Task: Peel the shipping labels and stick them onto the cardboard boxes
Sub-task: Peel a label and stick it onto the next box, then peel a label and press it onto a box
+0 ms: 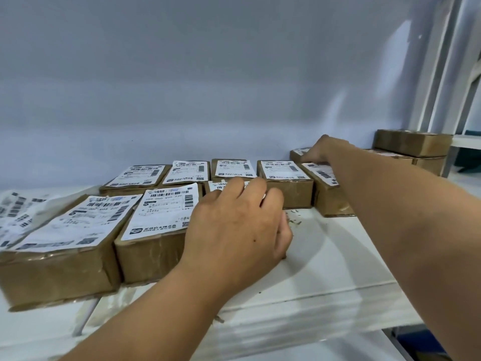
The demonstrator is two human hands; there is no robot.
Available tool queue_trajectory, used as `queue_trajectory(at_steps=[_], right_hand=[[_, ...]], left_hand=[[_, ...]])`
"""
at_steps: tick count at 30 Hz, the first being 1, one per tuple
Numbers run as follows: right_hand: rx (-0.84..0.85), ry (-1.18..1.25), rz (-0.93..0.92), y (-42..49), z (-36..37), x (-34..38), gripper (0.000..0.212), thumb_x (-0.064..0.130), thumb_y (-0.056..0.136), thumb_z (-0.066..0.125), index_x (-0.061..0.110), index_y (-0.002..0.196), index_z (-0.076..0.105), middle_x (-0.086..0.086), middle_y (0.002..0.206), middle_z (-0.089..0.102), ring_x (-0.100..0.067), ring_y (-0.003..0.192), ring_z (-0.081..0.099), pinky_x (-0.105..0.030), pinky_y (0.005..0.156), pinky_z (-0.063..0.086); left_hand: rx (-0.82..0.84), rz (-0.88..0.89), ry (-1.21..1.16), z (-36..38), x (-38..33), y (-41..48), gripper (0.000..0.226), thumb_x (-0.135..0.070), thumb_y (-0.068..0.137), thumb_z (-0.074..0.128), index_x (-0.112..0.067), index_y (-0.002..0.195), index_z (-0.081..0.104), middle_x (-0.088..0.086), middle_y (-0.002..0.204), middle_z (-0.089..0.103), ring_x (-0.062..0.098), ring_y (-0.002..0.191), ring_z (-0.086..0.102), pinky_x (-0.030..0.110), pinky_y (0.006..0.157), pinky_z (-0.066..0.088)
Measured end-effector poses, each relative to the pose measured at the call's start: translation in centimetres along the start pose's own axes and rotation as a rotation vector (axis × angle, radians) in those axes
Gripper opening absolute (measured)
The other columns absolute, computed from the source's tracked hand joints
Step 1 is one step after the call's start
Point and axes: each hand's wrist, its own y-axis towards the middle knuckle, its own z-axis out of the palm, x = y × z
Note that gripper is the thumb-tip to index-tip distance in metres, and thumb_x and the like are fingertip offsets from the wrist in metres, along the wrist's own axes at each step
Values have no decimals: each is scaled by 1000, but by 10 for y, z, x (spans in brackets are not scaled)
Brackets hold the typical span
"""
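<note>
left hand [239,225]: knuckles up over the 3rd front box [221,184], fingers curled. It covers almost all of that box and only the far strip of the label shows. Can't tell whether it grips the box or just rests on it.

right hand [321,152]: stretched to the back right and down on the far box [298,152] by the wall [208,87]. The fingertips are hidden behind its own knuckles, where that box meets the tilted box [328,196]. Can't tell if it pinches anything.

Task items:
- 2 front boxes [65,256] are fully in view, side by side left of the left hand. Shipping labels [158,212] are stuck flat on their tops.
- 4 back-row boxes [285,183] are behind them, each labelled on top. The print is too small to read.
- The tilted box is at the right end of that row, its label partly covered by the right forearm.
- A stack [413,143] of 2 brown boxes is far right, tops hard to make out.
- A loose label strip [15,212] is at the left edge, blurred and cut off by the frame.

Everything sits on the white table [325,256].
</note>
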Motion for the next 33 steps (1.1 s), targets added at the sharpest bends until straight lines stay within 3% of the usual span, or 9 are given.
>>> queue_trajectory(at_steps=[3, 7, 13, 19, 24, 28, 33], right_hand=[[-145, -8, 18, -19, -10, -1, 74, 55, 62, 69, 18, 120, 41, -17, 121, 50, -37, 117, 45, -44, 98, 36], [-243, 76, -9, -19, -11, -2, 72, 48, 74, 68, 18, 130, 34, -22, 133, 36, -39, 124, 33, -46, 101, 29], [-488, 254, -156, -15, -13, 6, 53, 38, 74, 67, 18, 118, 45, -16, 126, 34, -38, 115, 35, -45, 96, 29], [-693, 465, -405, -31, -29, 13, 45, 39, 77, 68, 15, 112, 53, -12, 131, 29, -32, 120, 31, -43, 95, 44], [-710, 829, -344, -83, -43, 12, 32, 42, 77, 66, 22, 102, 62, -3, 124, 32, -22, 117, 34, -22, 90, 37], [-659, 946, -315, -141, -42, -3, 22, 40, 78, 66, 28, 97, 66, 3, 116, 32, -18, 117, 34, -16, 92, 29], [-597, 956, -348, -207, -36, -34, 14, 37, 78, 70, 34, 90, 64, 4, 114, 31, -16, 119, 34, -16, 94, 29]], left_hand=[[6, 1, 7, -1, 0, 0, 22, -32, 80, 41, -19, 65, 51, -1, 64, 51, 20, 59, 50, 25, 50, 22], [40, 13, 15, 0, 1, -2, 24, -39, 78, 45, -19, 68, 54, -2, 67, 52, 20, 63, 51, 24, 52, 24], [33, 21, 22, 3, 0, -1, 25, -40, 76, 44, -19, 68, 56, -2, 67, 52, 20, 63, 51, 25, 52, 25], [52, 19, 9, 4, 1, -1, 25, -40, 75, 45, -19, 67, 55, -2, 67, 52, 20, 62, 52, 25, 50, 30], [25, 37, 22, 2, 2, -2, 36, -46, 83, 40, -17, 69, 56, 0, 68, 54, 21, 64, 54, 25, 49, 31], [80, 77, 86, 0, 1, -4, 36, -44, 82, 41, -15, 79, 61, 3, 76, 59, 23, 72, 57, 30, 53, 43], [132, 239, 125, -2, 1, -4, 30, -38, 81, 46, -11, 89, 59, 7, 83, 61, 27, 79, 57, 39, 78, 45]])
